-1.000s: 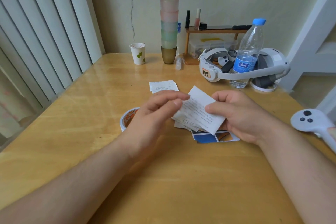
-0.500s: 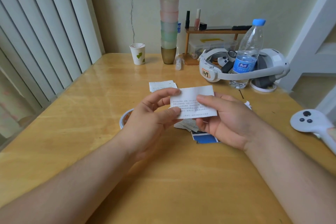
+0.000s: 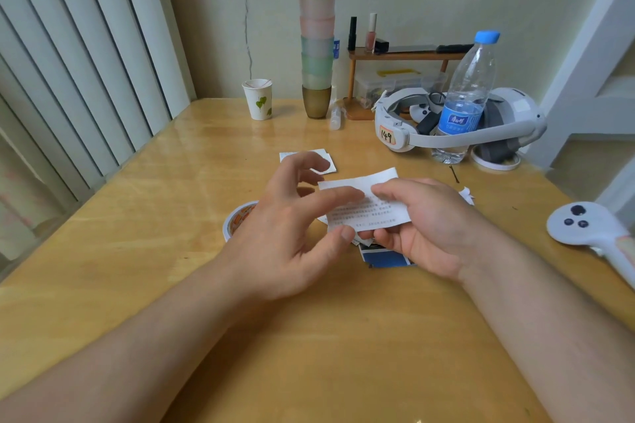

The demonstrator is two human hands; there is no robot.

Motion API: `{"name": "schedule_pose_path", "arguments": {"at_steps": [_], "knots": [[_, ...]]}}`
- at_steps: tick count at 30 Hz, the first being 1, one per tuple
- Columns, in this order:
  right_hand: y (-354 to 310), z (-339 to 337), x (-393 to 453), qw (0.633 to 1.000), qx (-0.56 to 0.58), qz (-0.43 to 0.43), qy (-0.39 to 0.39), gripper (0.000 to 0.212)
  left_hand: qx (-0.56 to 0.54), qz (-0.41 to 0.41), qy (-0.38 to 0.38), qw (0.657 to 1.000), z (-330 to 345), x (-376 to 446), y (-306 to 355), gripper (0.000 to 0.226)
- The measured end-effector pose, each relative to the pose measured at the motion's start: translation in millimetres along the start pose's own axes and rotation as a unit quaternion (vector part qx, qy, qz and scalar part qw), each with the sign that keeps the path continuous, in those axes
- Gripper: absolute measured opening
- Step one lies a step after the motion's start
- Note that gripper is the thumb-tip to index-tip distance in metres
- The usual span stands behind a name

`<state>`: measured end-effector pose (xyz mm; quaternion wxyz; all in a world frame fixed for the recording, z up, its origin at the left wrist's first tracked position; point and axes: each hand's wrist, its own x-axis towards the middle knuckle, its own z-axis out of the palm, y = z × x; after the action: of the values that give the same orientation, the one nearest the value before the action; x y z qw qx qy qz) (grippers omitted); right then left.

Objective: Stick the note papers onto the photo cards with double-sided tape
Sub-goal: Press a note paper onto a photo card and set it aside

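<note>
the white rectangular note paper with printed lines of small text (image 3: 364,204) is held above the glossy yellow wooden table (image 3: 165,223), and compared with half a second ago it has tipped, its far right corner now riding higher. the right hand (image 3: 424,227) holds it, thumb on the printed face and fingers curled beneath its near edge. the left hand (image 3: 292,237) has loosened since then: earlier its thumb and forefinger pinched the sheet's left end, now the fingers are spread and mostly straight, the forefinger laid across the paper's upper left part and the thumb tip at its lower left corner, gripping nothing that can be made out. the blue-and-white glossy photo card (image 3: 385,257) lies on the table directly under the hands, mostly covered by the right hand and by a few loose paper scraps, so its picture cannot be read. the white roll of double-sided tape with an orange printed core (image 3: 237,220) sits just left of the left hand, half hidden behind it. a second small white printed note (image 3: 326,161) lies farther back, partly behind the left fingers. the note's text is too small to read. a white handheld controller with dark buttons (image 3: 584,223) is cut off at the right edge.
</note>
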<state>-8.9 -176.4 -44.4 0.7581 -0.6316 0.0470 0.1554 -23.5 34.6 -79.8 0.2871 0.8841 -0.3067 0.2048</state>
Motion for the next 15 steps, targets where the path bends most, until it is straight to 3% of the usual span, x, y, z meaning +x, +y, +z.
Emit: {"name": "schedule_pose_path", "arguments": {"at_steps": [15], "knots": [[0.8, -6.3, 0.6, 0.998, 0.030, 0.048, -0.003, 0.024, 0.190, 0.117, -0.002, 0.975, -4.6, 11.3, -2.7, 0.056]]}}
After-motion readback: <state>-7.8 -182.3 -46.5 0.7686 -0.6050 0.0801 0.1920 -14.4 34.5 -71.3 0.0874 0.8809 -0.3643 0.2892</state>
